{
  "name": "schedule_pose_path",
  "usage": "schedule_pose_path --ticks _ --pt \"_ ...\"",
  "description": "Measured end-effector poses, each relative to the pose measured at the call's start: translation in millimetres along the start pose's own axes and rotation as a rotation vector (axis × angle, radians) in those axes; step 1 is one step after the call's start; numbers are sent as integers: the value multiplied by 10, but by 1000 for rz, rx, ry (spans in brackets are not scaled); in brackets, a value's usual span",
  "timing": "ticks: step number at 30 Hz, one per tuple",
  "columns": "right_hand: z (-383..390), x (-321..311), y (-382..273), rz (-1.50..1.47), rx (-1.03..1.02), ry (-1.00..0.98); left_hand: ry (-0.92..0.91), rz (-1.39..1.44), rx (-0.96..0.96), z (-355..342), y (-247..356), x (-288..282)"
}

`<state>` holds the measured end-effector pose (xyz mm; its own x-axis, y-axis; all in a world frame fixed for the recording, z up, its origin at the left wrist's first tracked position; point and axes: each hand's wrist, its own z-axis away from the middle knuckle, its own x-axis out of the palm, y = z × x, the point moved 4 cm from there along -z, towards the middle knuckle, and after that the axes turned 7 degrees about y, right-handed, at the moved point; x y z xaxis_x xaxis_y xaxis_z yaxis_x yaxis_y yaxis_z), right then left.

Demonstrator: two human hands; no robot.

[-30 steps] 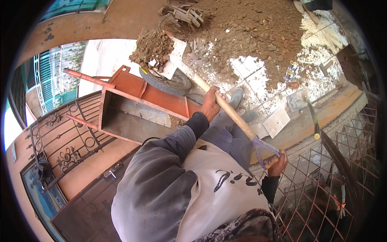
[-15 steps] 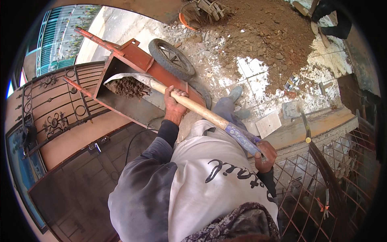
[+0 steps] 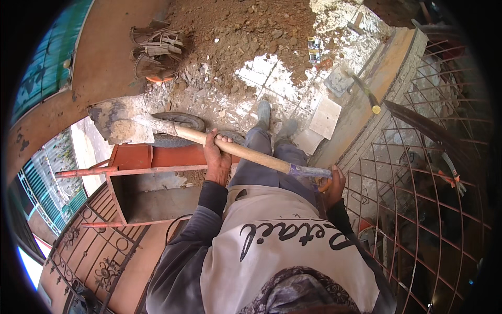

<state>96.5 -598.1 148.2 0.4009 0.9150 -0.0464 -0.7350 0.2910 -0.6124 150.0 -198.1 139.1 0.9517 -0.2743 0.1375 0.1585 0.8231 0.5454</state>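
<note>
A shovel with a pale wooden shaft and a blue-purple handle end slants across in front of me. My left hand is wrapped round the middle of the shaft. At the right, my right hand is closed on the handle end. The shovel's broad metal blade is raised beyond the red wheelbarrow, with no heap of soil on it, only a stained surface. Some brown soil lies in the barrow's bin, partly hidden by my left arm.
A large heap of soil and rubble covers the floor ahead. A bundle of wooden slats stands at its left. At the right are a loose tile, a trowel-like tool, a ledge and a metal lattice.
The shovel blade has swung from over the barrow's bin to beyond its wheel side, and its load of soil is gone. Both hands keep their hold. The view has turned toward the heap.
</note>
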Motion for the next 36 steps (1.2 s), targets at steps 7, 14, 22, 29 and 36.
schedule_pose_path --ticks 7,14,22,29,36 --pt "418 -491 1159 -197 469 420 59 -523 -402 -1471 -2060 16" --pt "1039 -981 2313 -524 599 974 -232 -985 -708 -1613 -4408 -705" --pt "251 -1222 2042 -329 619 1217 -184 -1000 -853 -1877 -5403 -673" --pt "-1966 490 1896 -556 523 942 -222 -1161 -479 -4162 -4586 1655" --pt "-2529 179 2429 -550 332 818 -288 -1099 -420 -4341 -4676 1570"
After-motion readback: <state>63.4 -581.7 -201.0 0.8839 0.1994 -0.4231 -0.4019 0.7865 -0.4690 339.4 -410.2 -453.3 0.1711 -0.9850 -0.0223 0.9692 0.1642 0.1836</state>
